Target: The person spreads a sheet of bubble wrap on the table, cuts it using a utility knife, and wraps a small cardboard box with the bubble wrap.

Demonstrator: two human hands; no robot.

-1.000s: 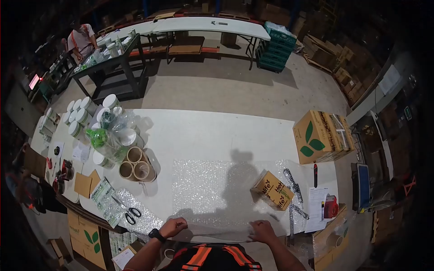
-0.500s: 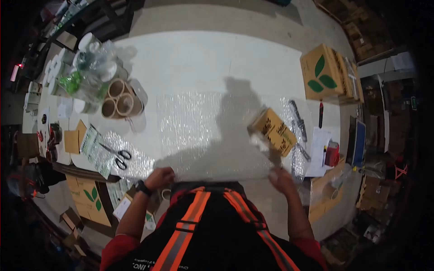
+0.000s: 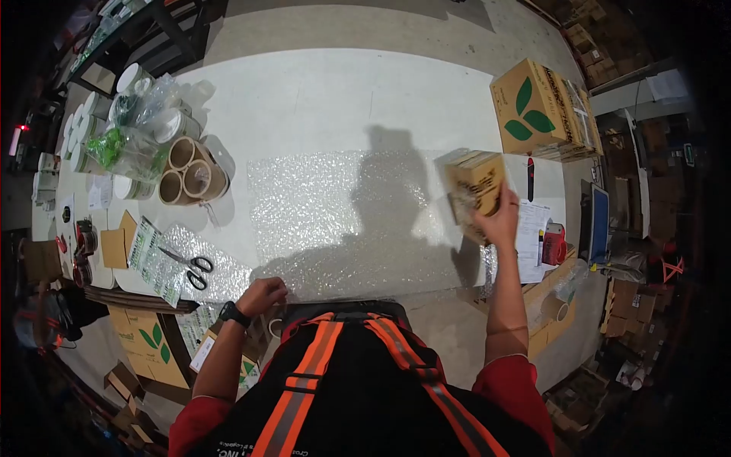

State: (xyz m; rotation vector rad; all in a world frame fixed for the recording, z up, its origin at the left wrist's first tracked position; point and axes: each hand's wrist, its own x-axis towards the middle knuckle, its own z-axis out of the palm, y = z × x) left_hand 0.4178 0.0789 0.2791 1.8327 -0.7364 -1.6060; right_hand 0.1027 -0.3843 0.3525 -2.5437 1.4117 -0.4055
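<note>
A small brown cardboard box (image 3: pixel 474 183) with dark print is in my right hand (image 3: pixel 499 221), which grips its lower right side. The box is tilted over the right part of a clear bubble wrap sheet (image 3: pixel 320 213) spread on the white table. My left hand (image 3: pixel 263 295), with a dark watch on the wrist, is closed at the sheet's near left corner by the table edge. Its fingertips are too small to show what they pinch. Black-handled scissors (image 3: pixel 198 272) lie left of it on a smaller piece of bubble wrap (image 3: pixel 217 263).
Cardboard tubes (image 3: pixel 183 186), white tubs (image 3: pixel 175 126) and plastic bags (image 3: pixel 122 148) stand at the left. At the right are a large box with green leaves (image 3: pixel 525 114), a red-and-black cutter (image 3: pixel 531 179), printed papers (image 3: pixel 531 251) and a red object (image 3: pixel 554 242). Flat cardboard (image 3: pixel 156 343) leans below the left edge.
My right hand has moved up from the table's near edge and taken hold of the small box, which has turned and shifted upward. My left hand stays by the near edge.
</note>
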